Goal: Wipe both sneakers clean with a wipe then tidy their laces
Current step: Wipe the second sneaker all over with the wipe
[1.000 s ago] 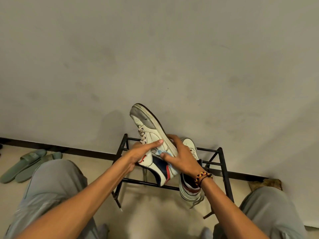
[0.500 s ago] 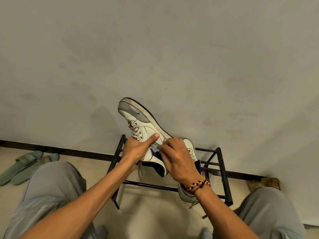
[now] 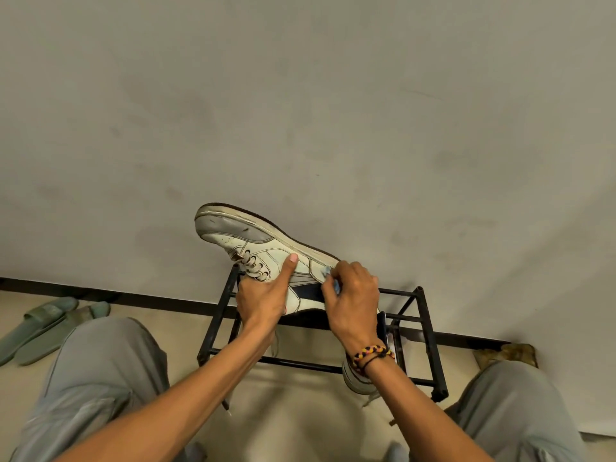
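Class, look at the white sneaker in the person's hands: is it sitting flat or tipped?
Tipped. The white leather sneaker is held above the black metal rack, grey toe up-left and sole rim turned toward the wall.

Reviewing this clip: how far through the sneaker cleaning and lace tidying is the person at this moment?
Nothing looks finished. In hand: the left hand grips the raised sneaker while the right hand presses a pale blue wipe against its side; the grey toe cap looks scuffed. Left: the second sneaker on the black rack, mostly hidden by the right arm, then both sets of laces; the held shoe's laces look loose.
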